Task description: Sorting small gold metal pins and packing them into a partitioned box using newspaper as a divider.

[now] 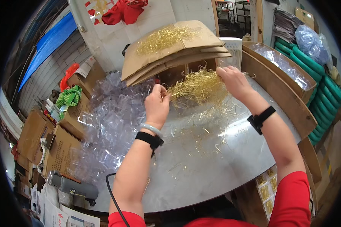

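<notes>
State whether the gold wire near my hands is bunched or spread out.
Both: a tangled clump is between the left hand and right hand, while loose pieces lie scattered across the grey table.

Head-worn fisheye view, facing down and forward, close above a grey table (201, 170)

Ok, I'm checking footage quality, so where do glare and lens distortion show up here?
In the head view, bright glare sits on the grey table, below the golden wires; in the head view, glints fleck the clear plastic pieces; also in the head view, the brick wall slants and black fills the corners.
</notes>
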`<move>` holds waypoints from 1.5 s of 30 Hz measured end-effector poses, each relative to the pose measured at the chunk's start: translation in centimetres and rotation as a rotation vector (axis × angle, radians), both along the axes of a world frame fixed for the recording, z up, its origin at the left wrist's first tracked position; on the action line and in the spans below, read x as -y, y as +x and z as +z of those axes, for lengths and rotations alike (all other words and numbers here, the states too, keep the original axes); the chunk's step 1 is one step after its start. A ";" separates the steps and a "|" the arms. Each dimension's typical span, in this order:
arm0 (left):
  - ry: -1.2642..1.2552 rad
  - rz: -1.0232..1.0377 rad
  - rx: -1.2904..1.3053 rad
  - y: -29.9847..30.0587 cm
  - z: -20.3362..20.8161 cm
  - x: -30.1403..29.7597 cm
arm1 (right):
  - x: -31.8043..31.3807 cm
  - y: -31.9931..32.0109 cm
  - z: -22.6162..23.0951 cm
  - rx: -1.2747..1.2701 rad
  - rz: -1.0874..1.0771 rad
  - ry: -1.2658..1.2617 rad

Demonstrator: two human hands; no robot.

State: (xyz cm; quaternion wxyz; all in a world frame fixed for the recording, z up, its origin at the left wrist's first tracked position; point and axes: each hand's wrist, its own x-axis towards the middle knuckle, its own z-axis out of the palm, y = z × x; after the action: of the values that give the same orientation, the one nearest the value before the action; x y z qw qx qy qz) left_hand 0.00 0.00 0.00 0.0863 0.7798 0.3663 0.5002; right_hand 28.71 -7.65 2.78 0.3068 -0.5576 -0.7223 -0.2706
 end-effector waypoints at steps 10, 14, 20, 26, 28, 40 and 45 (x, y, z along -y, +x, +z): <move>0.045 -0.004 0.048 -3.0 3.3 0.1 | -0.4 -2.3 2.8 0.038 0.050 0.139; 0.115 0.022 0.048 -4.9 4.1 0.4 | -0.9 -3.7 4.3 0.045 0.097 0.184; 0.208 0.124 0.068 -7.7 4.8 0.9 | -0.9 -6.2 5.4 0.047 0.156 0.202; 0.111 0.136 0.012 -9.8 3.5 1.3 | -0.7 -8.2 5.5 -0.002 0.055 0.156; 0.180 0.127 -0.019 -10.2 2.7 0.6 | -0.9 -8.7 5.6 -0.026 0.053 0.175; -0.121 -0.066 -0.284 -8.1 -0.2 2.5 | 0.3 -5.7 8.9 -0.160 -0.080 0.216; -0.196 -0.210 -0.368 -9.7 -3.0 6.3 | 1.3 1.2 9.7 -0.292 -0.185 0.331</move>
State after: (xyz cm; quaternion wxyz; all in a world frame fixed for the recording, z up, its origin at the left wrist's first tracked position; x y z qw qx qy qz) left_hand -9.68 -6.32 -2.97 0.1449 0.8797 0.3395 0.2999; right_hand 29.88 -8.91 12.44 0.4690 -0.5966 -0.5621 -0.3288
